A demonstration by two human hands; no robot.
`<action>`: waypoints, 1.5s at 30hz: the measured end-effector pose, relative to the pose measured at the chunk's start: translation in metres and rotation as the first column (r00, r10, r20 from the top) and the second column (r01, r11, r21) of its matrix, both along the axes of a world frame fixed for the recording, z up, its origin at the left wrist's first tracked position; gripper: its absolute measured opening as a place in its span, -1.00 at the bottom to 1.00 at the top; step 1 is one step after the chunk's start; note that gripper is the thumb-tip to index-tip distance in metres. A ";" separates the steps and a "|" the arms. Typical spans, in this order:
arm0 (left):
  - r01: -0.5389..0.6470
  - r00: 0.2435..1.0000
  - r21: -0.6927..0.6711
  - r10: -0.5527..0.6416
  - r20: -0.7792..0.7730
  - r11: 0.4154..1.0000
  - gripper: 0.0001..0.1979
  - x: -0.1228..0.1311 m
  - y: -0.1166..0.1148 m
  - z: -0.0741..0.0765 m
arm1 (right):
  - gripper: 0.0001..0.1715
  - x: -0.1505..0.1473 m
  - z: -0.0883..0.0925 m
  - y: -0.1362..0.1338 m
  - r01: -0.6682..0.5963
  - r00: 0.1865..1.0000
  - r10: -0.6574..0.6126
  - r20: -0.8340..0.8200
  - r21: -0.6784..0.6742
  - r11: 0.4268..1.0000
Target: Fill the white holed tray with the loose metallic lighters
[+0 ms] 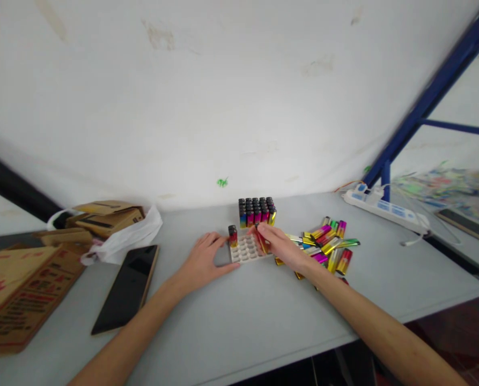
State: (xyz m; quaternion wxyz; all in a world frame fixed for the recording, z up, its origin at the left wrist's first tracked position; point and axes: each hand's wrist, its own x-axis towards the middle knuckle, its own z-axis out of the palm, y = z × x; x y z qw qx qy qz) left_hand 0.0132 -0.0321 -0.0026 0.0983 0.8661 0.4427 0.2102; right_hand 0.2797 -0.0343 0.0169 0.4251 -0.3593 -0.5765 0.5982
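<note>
A white slotted tray (245, 251) lies on the grey table, with one lighter (233, 235) standing in its far left corner. My left hand (204, 261) rests flat against the tray's left side, fingers spread. Over the tray's right edge, my right hand (281, 245) pinches a red-gold lighter (262, 241). A full block of upright lighters (257, 210) stands just behind the tray. To the right lies a loose pile of colourful lighters (328, 245).
A black phone (129, 287) lies to the left. Cardboard boxes (20, 292) and a white plastic bag (124, 238) sit at far left. A white power strip (386, 210) runs along the back right, beside a blue metal frame (424, 104). The white wall stands close behind.
</note>
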 end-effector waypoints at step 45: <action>-0.007 1.000 0.029 0.007 -0.002 1.000 -0.38 -0.001 0.003 -0.009 | -0.75 0.115 0.031 0.009 -0.276 0.260 -0.244 0.934 0.314 0.908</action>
